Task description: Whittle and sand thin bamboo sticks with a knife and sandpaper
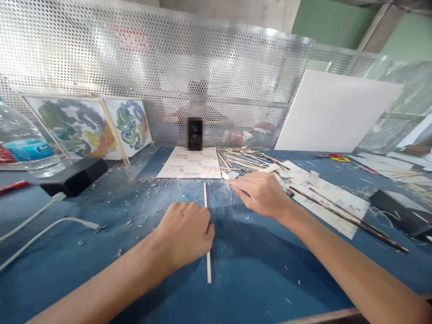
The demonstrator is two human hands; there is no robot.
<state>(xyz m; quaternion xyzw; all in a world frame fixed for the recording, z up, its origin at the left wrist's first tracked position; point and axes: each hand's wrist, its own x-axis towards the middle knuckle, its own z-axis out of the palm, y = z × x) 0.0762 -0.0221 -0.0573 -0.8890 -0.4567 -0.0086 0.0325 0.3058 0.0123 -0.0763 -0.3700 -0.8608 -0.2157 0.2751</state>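
My left hand (185,229) is closed over a thin, pale wooden strip (209,270) and rests on the blue table. The strip lies lengthwise away from me, and both its ends show beyond the hand. My right hand (259,191) is farther forward and to the right, its fingers pinched together. At its fingertips is a small white piece of paper (228,175); its exact grip is partly hidden. Beyond the strip's far end lies a printed white sheet (189,168).
A pile of thin sticks (243,157) lies behind my right hand. Brown rods (340,209) rest on printed paper at right, near scissors (334,157). At left are a black box (74,175), a water bottle (27,144) and painted panels (77,126). Perforated metal (162,67) stands behind.
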